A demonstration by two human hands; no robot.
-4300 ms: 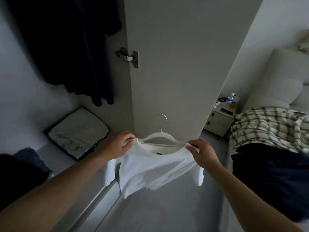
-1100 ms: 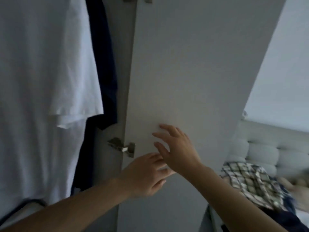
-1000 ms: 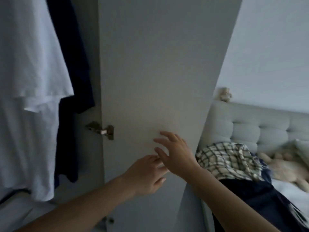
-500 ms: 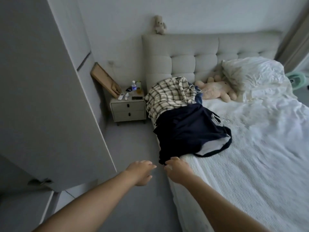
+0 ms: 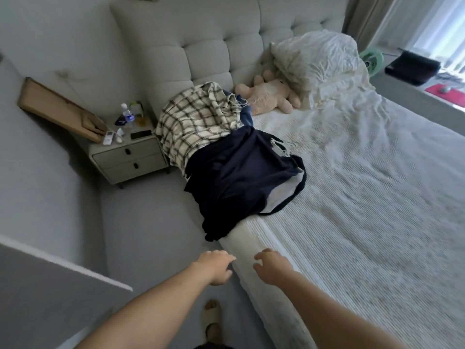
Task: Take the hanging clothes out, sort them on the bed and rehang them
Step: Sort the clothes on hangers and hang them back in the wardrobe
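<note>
A pile of clothes lies on the left side of the bed (image 5: 352, 222): a dark navy garment (image 5: 239, 180) on top, draping over the bed's edge, and a cream plaid shirt (image 5: 196, 119) behind it against the headboard. Hanger hooks (image 5: 279, 147) poke out at the navy garment's right. My left hand (image 5: 216, 267) and my right hand (image 5: 273, 269) reach forward side by side near the bed's near edge, below the pile. Both hold nothing, fingers loosely curled.
A nightstand (image 5: 130, 157) with a bottle, remotes and a phone stands left of the bed. The open wardrobe door (image 5: 50, 285) is at lower left. A teddy bear (image 5: 269, 96) and pillows (image 5: 319, 64) lie at the headboard. My sandalled foot (image 5: 212, 318) is on the floor.
The white T-shirt went from my hands onto the wardrobe rail. I turned from the wardrobe to the bed, and both empty hands now reach toward the clothes pile.
</note>
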